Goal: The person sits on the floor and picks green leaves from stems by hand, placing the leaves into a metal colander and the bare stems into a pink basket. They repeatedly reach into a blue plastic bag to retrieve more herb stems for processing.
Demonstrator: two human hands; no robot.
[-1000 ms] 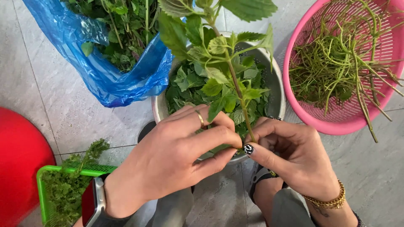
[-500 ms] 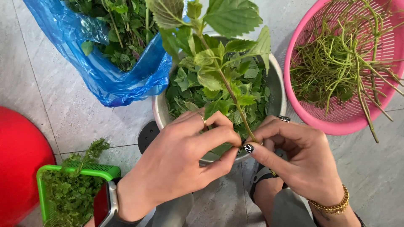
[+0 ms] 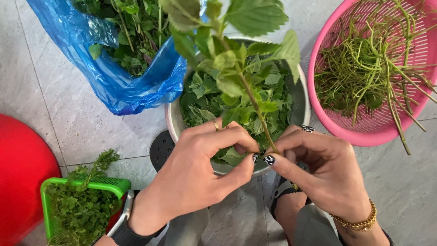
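Here, floor level, working over the metal bowl (image 3: 301, 98) so stripped leaves drop straight into the pile. Blue plastic bag (image 3: 114, 77) of unpicked herbs sits just beside it on my left; pink basket (image 3: 359, 130) on my right holds bare stems, kept apart from the leaves. Green basket (image 3: 98, 184) of finer greens near my knee. My right hand (image 3: 325, 175) pinches the leafy sprig (image 3: 241, 77) low, holding it upright; my left hand (image 3: 200, 175) has fingers closed on a lower leaf.
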